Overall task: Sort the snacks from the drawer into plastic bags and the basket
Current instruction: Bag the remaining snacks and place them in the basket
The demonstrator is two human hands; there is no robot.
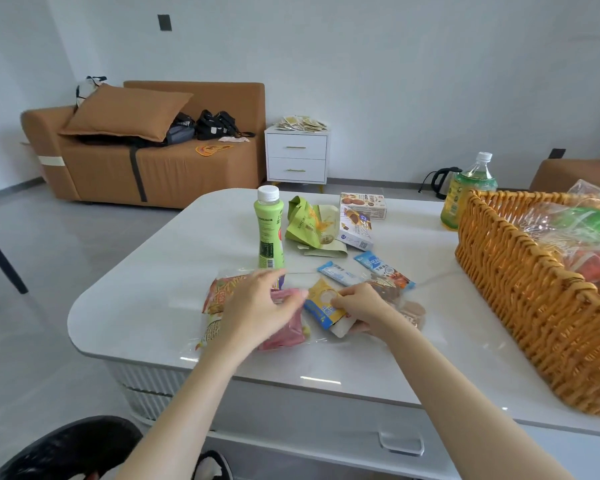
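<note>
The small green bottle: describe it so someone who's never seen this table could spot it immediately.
On the white table, just beyond the left hand, a slim green bottle stands upright. Unlike the bigger see-through tea bottle beside the wicker basket, it is narrow and opaque pale green under its white cap.

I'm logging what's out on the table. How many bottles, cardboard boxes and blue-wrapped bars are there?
Bottles: 2 (small green bottle, large tea bottle)
Cardboard boxes: 2 (back box, front box)
Blue-wrapped bars: 2 (left bar, right bar)
Total: 6
</note>
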